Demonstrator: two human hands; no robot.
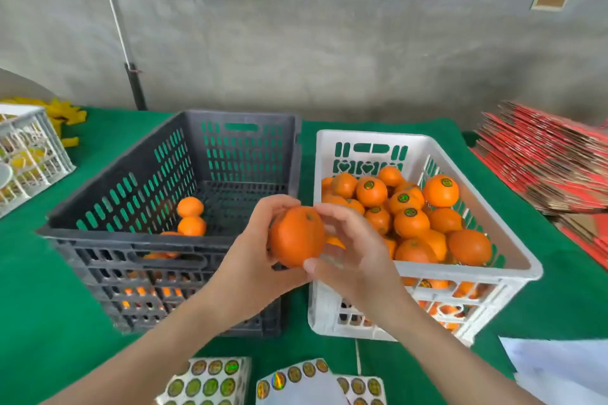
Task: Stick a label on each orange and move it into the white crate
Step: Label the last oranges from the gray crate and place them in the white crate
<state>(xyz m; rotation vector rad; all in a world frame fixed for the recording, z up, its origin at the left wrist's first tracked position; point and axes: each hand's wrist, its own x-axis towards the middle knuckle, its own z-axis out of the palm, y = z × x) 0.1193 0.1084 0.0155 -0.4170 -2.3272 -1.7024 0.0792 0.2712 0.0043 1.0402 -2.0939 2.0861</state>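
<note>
A bare concrete wall [296, 43] stood behind a green tabletop [49, 306]. On the left sat a dark crate [108, 187] with only a few oranges [190, 217] left in it. Over the gap between the two crates, the left grip [253, 260] cupped one orange [297, 237] from behind, fingers curled round it. The right grip [348, 256] pinched the same fruit, forefinger on top and thumb underneath. Whether the small dark mark near the top was a label or the stalk end could not be told.

The white crate [460, 270], heaped with labelled fruit [411, 220], lay just to the right of the held orange. The right grip was therefore the nearer one for the drop. Sticker sheets [207, 381] lay at the near edge.
</note>
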